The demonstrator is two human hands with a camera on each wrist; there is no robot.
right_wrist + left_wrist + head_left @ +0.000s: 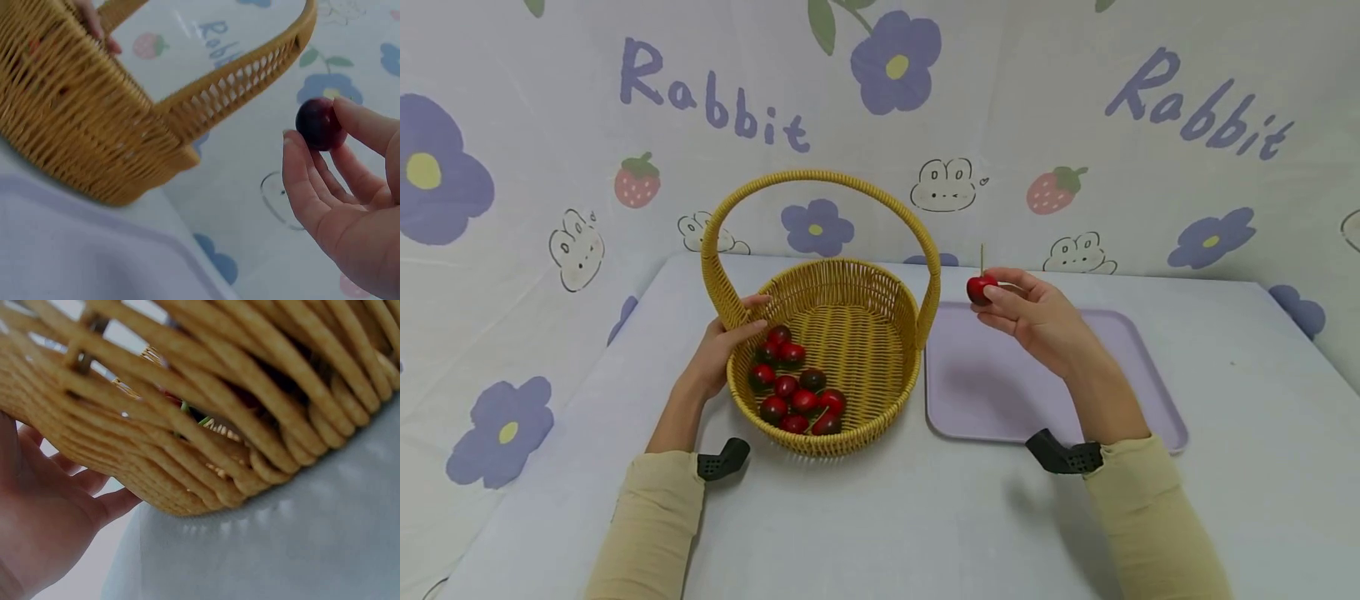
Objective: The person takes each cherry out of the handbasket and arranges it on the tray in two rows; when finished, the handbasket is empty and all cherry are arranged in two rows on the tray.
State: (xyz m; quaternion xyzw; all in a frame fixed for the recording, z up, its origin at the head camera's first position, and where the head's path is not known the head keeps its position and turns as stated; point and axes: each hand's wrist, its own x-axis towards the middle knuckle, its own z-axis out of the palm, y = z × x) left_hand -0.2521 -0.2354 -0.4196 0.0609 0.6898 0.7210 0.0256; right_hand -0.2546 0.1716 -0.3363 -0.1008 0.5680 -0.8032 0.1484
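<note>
Pinching a stem-up cherry [979,291], the right hand [1036,315] has the basket [865,358] to its left, gripped by the left hand [717,352].

There is one round golden wicker basket [868,358], one lavender rectangular tray [973,392], eleven visible glossy dark-red cherries [805,402] in the basket, one held stemmed red cherry [978,289], one left hand [717,352], one right hand [1037,318] and two black wrist devices [726,459].

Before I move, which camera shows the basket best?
Head view: the basket shows its interior, handle arch and cherries. Left wrist shows mainly close-up woven wall; right wrist, part of the outer side and handle.
</note>
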